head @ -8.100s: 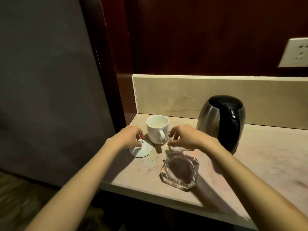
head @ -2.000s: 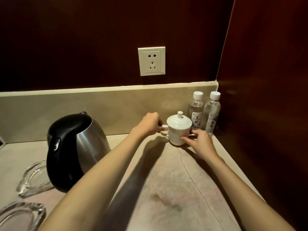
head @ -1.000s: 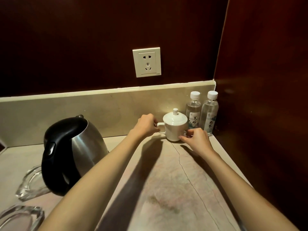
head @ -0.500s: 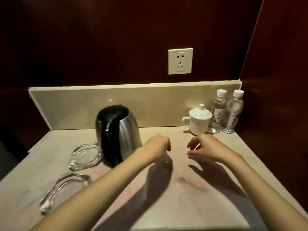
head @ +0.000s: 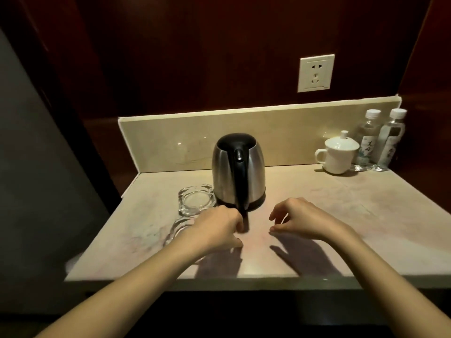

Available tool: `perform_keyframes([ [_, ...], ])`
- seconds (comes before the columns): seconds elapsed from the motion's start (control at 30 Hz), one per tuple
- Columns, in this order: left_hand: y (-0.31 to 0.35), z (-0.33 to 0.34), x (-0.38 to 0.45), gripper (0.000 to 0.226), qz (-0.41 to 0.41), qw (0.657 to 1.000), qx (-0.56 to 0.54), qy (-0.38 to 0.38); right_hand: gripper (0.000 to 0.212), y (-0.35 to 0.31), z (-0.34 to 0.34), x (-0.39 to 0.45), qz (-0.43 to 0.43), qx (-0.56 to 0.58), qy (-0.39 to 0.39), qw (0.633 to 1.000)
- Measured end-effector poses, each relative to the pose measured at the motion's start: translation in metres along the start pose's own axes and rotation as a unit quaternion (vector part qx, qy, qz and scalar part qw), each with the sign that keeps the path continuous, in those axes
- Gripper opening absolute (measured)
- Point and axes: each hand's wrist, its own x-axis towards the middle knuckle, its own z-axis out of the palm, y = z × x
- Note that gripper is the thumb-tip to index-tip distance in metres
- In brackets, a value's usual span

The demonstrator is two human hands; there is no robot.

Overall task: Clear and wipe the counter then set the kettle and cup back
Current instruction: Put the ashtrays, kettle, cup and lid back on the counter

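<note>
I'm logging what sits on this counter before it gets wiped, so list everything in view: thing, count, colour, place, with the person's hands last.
kettle: 1, steel body with black lid and handle, middle of the counter, handle facing the camera
cup: 1, white with a lid on, back right, handle to the left
water bottles: 2, clear with white caps, back right corner beside the cup
glass ashtrays: 2, clear, left of the kettle, the nearer one partly behind the left arm
wall socket: 1, white, on the dark wall above the backsplash
counter: 1, beige stone
left hand: 1, fingers curled, beside the kettle handle's foot
right hand: 1, fingers loosely curled, holding nothing, above the counter
</note>
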Motion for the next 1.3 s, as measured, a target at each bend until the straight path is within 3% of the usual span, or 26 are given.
perform_keyframes([
  [0.37,-0.071,-0.022,-0.057,0.031,-0.181,0.981,-0.059,0.024,0.028,-0.056,0.023,0.008,-0.067,-0.028,-0.039,0.997],
  [0.57,-0.092,-0.007,-0.063,0.039,-0.261,0.962,-0.074,0.03,0.026,-0.073,0.036,0.013,-0.091,0.021,-0.051,0.994],
  [0.7,-0.101,0.007,-0.057,0.039,-0.301,0.948,-0.109,-0.009,0.028,-0.083,0.052,0.021,-0.065,0.065,-0.085,0.992],
  [0.83,-0.117,0.013,-0.048,0.026,-0.318,0.915,-0.245,-0.032,0.034,-0.091,0.06,0.032,-0.001,0.146,-0.117,0.982],
  [0.97,-0.13,0.014,-0.041,0.024,-0.311,0.902,-0.298,-0.042,0.04,-0.097,0.066,0.043,0.068,0.223,-0.12,0.965],
  [1.07,-0.14,0.014,-0.036,0.027,-0.283,0.899,-0.326,-0.074,0.029,-0.102,0.074,0.046,0.094,0.29,-0.128,0.944],
  [1.2,-0.163,0.015,-0.036,0.019,-0.247,0.903,-0.347,-0.061,0.025,-0.12,0.082,0.054,0.094,0.352,-0.087,0.927],
  [1.3,-0.185,0.008,-0.037,0.015,-0.24,0.901,-0.361,-0.015,0.029,-0.136,0.083,0.075,0.076,0.305,-0.023,0.949],
])
